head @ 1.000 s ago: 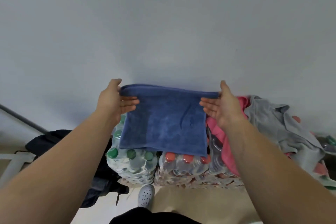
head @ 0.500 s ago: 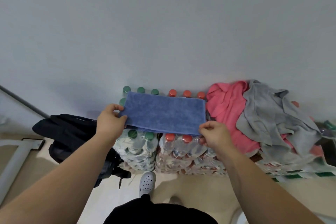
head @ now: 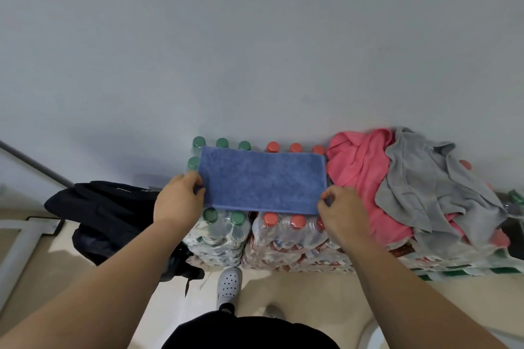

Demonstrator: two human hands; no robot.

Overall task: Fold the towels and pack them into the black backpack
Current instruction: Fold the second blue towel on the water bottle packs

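Observation:
A blue towel [head: 262,180], folded into a long flat strip, lies on top of shrink-wrapped packs of water bottles [head: 221,238]. My left hand [head: 177,201] pinches its near left corner. My right hand [head: 341,214] pinches the near right corner. A pink towel [head: 358,173] and a grey towel [head: 425,184] lie crumpled in a heap to the right on more bottle packs. The black backpack [head: 113,215] sits on the floor to the left, slumped against the packs.
A plain wall [head: 255,51] rises right behind the bottle packs. A grey pipe [head: 31,163] slants down the wall at the left. My white shoe [head: 229,283] stands on the beige floor just in front of the packs.
The towel, held up hanging against the wall a second ago, has been folded in half and lowered flat onto the bottle tops. Both hands came down and now pinch its near corners.

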